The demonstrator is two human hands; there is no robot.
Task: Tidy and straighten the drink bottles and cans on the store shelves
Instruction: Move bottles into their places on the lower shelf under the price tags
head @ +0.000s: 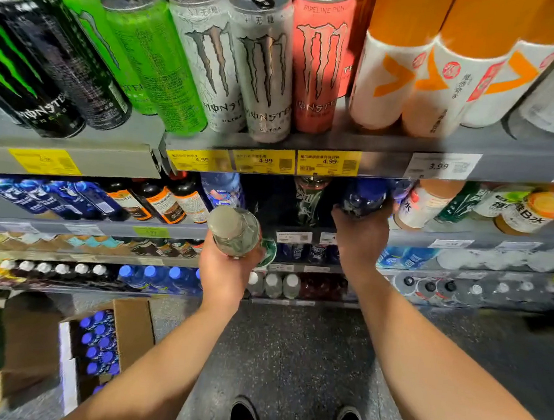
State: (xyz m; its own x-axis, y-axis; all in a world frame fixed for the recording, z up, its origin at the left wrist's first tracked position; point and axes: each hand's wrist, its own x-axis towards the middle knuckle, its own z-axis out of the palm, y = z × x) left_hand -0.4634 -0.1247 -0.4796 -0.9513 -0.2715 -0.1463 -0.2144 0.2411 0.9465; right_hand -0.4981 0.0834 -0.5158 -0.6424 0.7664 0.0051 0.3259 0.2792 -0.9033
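A clear bottle (pixel 234 231) with a pale cap is gripped in the left hand (pixel 225 271), held in front of the second shelf (pixel 468 243), off it. A dark blue bottle (pixel 365 196) on that shelf is clasped by the right hand (pixel 363 233). Monster cans (pixel 265 70) stand above that shelf.
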